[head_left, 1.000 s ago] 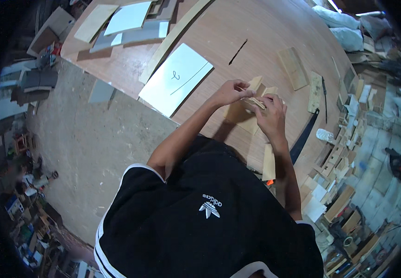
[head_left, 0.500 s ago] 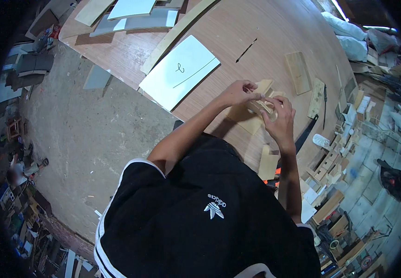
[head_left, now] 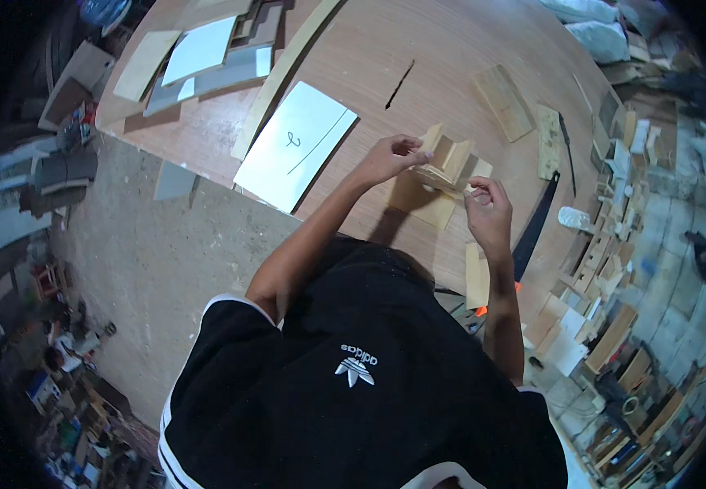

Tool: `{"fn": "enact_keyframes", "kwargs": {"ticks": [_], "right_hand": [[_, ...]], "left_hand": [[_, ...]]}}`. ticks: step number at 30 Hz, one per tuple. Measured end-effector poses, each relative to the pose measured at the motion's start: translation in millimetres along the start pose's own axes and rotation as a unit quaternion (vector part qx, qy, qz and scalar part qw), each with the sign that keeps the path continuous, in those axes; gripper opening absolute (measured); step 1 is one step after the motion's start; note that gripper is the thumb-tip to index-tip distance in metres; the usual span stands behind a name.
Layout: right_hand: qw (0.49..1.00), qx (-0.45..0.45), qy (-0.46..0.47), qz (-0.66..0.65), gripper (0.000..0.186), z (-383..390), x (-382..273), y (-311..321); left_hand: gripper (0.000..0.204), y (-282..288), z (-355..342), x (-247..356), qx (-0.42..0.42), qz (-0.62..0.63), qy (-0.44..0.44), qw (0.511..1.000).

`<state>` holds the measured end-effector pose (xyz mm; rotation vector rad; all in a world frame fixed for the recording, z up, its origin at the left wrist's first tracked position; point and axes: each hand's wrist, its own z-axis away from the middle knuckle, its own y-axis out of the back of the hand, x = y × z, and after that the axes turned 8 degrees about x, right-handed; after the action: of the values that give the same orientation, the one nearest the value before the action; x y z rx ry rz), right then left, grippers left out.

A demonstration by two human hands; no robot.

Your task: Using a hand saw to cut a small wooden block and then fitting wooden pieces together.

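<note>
Spreading under both hands is a broad plywood worktable [head_left: 451, 65], and on it, directly between the hands, stands a small assembly of pale wooden blocks [head_left: 444, 163] on a flat square offcut [head_left: 422, 202] (its long axis seems to run away from the person, tilting toward the left hand). The left hand [head_left: 390, 159] pinches the assembly's near-left edge with fingers pressed together; the right hand [head_left: 487, 212] pinches a tiny piece at its right corner. Loose blocks could likely topple or shift if either pinch pushes sideways.
</note>
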<state>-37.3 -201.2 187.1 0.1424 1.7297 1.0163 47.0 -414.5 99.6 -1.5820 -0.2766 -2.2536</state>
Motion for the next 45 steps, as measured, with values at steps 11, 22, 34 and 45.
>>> {"fn": "enact_keyframes", "kwargs": {"ticks": [11,22,34,45], "right_hand": [[0.966,0.115,-0.053,-0.223,0.018,24.0,17.6,-35.6],[0.917,0.183,-0.076,-0.345,0.019,35.9,38.7,-46.7],[0.957,0.155,0.027,-0.243,0.016,23.7,37.5,-45.3],[0.988,0.082,0.044,-0.12,0.022,6.4,19.5,-31.5]], "left_hand": [[0.055,-2.5,3.7,19.7,0.0,-0.045,0.05,0.998],[0.043,7.9,3.1,11.5,-0.028,0.009,0.066,0.997],[0.05,4.5,6.4,22.5,-0.007,-0.006,0.088,0.996],[0.042,11.2,2.6,9.8,0.004,0.022,0.091,0.996]]}}
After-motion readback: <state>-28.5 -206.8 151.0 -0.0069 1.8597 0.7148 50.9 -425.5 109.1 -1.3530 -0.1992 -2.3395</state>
